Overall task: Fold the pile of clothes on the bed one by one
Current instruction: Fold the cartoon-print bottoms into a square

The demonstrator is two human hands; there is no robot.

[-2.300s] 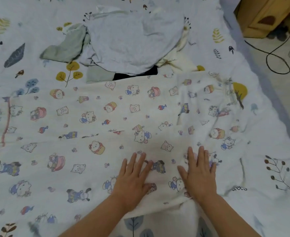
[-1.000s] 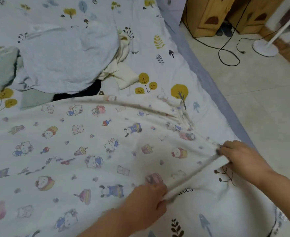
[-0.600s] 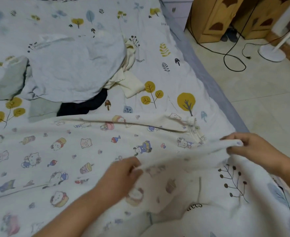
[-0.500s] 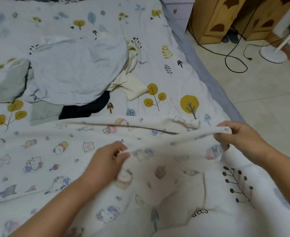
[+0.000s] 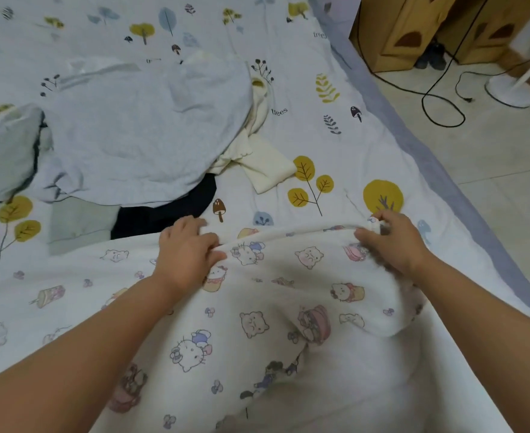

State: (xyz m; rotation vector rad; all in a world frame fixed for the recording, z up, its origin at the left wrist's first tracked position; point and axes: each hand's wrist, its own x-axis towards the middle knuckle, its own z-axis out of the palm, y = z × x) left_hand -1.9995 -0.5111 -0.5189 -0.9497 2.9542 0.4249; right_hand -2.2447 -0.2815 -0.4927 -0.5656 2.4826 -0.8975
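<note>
Carried farther across, the cartoon-print garment [image 5: 257, 323] doubles over — our left hand [image 5: 185, 254] and right hand [image 5: 391, 242] pinch its edge to align the fold.

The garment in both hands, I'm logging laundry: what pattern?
White garment with small cartoon cats and bears, head view.
</note>
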